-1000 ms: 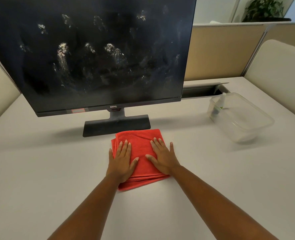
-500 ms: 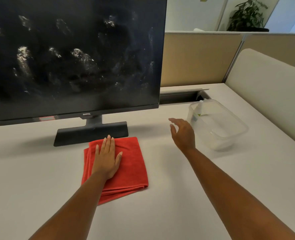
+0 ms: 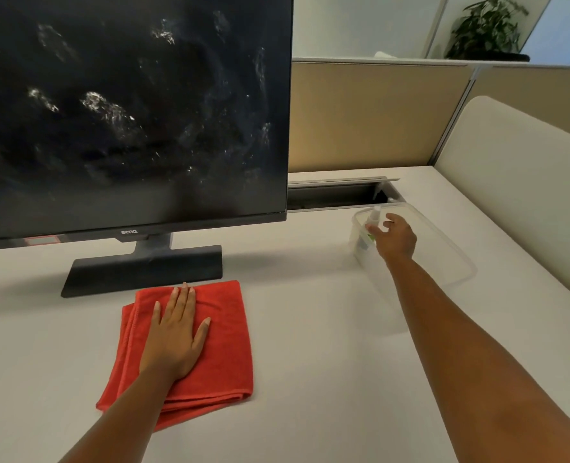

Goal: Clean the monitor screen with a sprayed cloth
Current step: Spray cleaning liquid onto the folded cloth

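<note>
A black monitor [image 3: 126, 111] with white smudges across its screen stands on the desk at the left. In front of its base lies a folded red cloth [image 3: 223, 349]. My left hand [image 3: 175, 339] rests flat on the cloth, fingers spread. At the right, a small spray bottle [image 3: 373, 218] stands inside a clear plastic container [image 3: 450, 259]. My right hand [image 3: 395, 237] reaches over the container's rim, its open fingers at the bottle; I cannot tell whether they touch it.
The white desk [image 3: 310, 362] has an open cable slot [image 3: 337, 195] behind the container. Beige partitions [image 3: 377, 115] close the back and a cream panel [image 3: 524, 182] stands along the right side. A potted plant [image 3: 487, 28] sits beyond the partition.
My right hand left the cloth and moved right and forward to the bottle in the container. My left hand stayed flat on the cloth. The view has swung to the right.
</note>
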The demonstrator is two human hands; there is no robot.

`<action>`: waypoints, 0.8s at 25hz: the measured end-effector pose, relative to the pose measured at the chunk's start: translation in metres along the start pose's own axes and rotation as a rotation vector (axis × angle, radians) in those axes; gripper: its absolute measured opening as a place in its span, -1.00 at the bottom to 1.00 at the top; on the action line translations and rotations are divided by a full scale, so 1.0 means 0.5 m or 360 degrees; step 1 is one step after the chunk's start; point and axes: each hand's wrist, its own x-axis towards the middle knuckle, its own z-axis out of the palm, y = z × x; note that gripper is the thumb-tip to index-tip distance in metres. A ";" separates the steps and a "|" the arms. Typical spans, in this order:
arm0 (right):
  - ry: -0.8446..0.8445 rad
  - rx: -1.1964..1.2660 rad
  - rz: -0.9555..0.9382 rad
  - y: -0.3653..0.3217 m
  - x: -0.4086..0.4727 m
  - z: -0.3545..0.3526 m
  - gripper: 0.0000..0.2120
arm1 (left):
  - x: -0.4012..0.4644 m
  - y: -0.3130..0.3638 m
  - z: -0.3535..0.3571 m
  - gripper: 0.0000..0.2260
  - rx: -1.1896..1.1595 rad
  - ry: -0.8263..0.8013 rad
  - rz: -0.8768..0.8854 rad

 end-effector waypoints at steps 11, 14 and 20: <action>0.0234 0.0321 -0.0053 -0.030 0.012 -0.010 -0.63 | 0.003 0.001 -0.008 -0.25 -0.0036 0.0004 0.0014; 0.0405 0.0490 -0.0270 -0.072 -0.002 -0.052 -0.64 | 0.000 -0.002 -0.017 -0.22 -0.0021 0.0004 0.0048; 0.0144 0.0692 -0.0493 -0.119 -0.078 -0.039 -0.67 | 0.001 0.005 -0.010 -0.15 0.0041 -0.0144 0.0012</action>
